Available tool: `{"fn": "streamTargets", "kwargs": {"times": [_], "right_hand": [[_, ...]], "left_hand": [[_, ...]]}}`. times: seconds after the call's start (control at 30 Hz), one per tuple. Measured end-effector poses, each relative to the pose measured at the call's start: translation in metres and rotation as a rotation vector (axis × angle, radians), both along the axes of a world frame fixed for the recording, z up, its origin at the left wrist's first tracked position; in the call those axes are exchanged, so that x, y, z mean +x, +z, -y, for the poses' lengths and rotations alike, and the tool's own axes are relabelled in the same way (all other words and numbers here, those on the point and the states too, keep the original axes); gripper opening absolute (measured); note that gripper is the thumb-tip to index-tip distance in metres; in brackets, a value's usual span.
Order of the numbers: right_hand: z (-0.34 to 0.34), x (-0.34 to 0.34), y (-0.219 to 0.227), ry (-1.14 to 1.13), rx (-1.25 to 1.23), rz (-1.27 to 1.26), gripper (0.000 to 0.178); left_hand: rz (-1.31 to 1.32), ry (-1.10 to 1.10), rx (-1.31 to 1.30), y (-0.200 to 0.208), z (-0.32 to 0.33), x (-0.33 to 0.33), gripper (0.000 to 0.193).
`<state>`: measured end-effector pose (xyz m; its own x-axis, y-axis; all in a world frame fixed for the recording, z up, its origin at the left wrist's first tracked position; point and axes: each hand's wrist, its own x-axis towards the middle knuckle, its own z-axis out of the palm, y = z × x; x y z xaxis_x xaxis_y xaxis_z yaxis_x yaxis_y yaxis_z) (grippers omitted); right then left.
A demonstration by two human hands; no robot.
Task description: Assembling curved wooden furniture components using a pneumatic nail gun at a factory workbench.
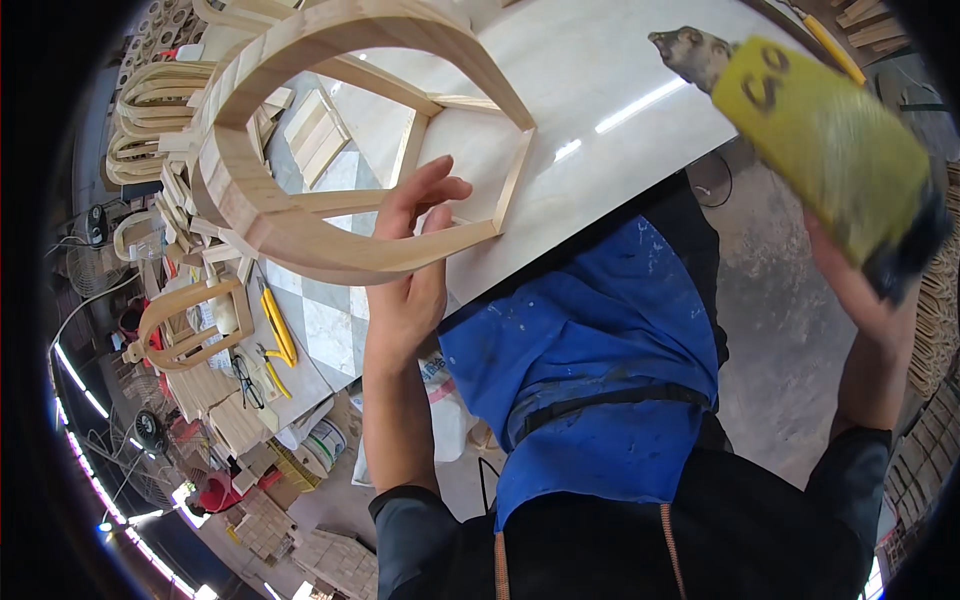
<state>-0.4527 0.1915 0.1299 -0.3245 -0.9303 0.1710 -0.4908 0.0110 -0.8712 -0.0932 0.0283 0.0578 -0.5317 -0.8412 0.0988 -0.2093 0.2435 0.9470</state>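
Observation:
A pale wooden frame [255,190] with a broad curved band and straight struts stands over the light tabletop. My left hand [415,220] is at its near side, gripping the frame loosely, with the fingers reaching up inside it and the wrist below the band. Up at the right, my right hand [850,270] holds a yellow, block-shaped tool. The yellow tool [815,140] has a knobbly grey nose pointing toward the table and a dark rear end. It is blurred, so its exact kind is unclear, and it hides most of my right fingers. The tool is apart from the frame.
The white tabletop [610,165] ends in a slanting edge beside my blue apron [610,350]. Yellow-handled pliers [275,375], a yellow cutter [279,325] and glasses [247,383] lie at the left. More curved wooden frames [190,325] and stacked wood pieces surround them.

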Motion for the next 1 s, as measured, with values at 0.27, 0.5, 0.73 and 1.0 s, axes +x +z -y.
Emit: {"fn": "streamTargets", "kwargs": {"times": [0.27,0.5,0.73,1.0], "right_hand": [[0.022,-0.012,-0.013,0.416,0.022,-0.612,0.063],[0.048,-0.001,-0.045,0.383,-0.113,-1.171,0.039],[0.058,0.002,-0.064,0.406,-0.119,-1.151,0.034],[0.063,0.005,-0.069,0.444,-0.054,-1.103,0.034]], "left_hand": [[-0.049,-0.068,0.292,-0.001,0.028,-0.020,0.048],[0.224,-0.205,0.329,0.010,0.053,-0.041,0.047],[0.322,-0.196,0.294,0.005,0.055,-0.069,0.034],[0.278,-0.103,0.284,-0.001,0.048,-0.077,0.029]]}}
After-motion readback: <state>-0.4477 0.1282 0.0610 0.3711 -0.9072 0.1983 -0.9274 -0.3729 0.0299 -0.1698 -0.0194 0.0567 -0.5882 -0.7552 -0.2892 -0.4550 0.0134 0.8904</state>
